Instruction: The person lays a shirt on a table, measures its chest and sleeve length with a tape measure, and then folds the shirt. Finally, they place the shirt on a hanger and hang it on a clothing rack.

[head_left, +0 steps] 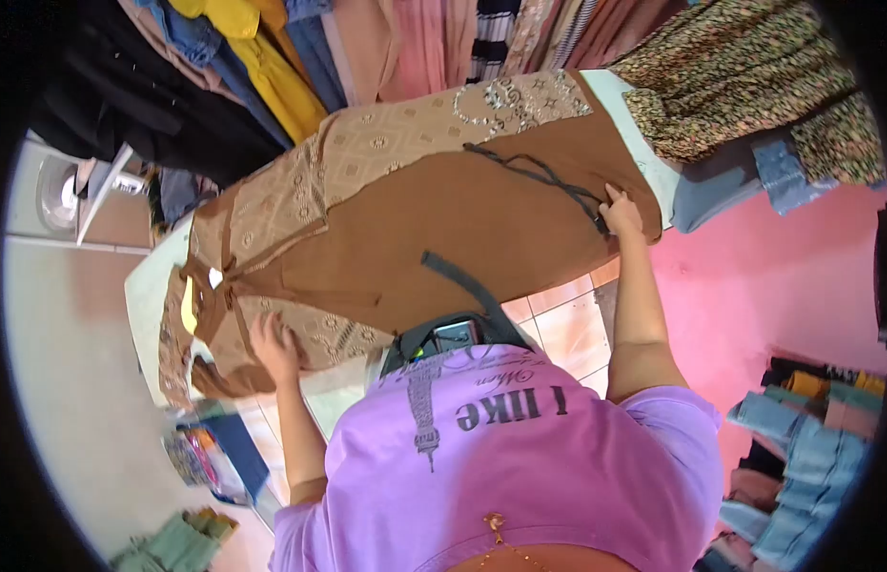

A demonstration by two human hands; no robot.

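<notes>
A long brown garment (415,229) lies spread over a white board (152,296), with a tan patterned panel (396,133) along its far side. My left hand (276,348) rests open on the near left part of the garment, fingers apart, by a patterned patch. Gathered folds and cut-out gaps show just beyond it. At the right end, my right hand (622,212) lies on the brown cloth with its fingers apart. A dark cord (539,174) runs across the cloth to beside that hand; its end is partly hidden there.
Clothes (415,48) hang in a row behind the board. A floral garment (739,76) lies over the board's right end. Folded jeans (805,467) are stacked at lower right. A dark waist bag (405,348) holding a phone (455,334) is at my waist, its strap (462,276) reaching forward.
</notes>
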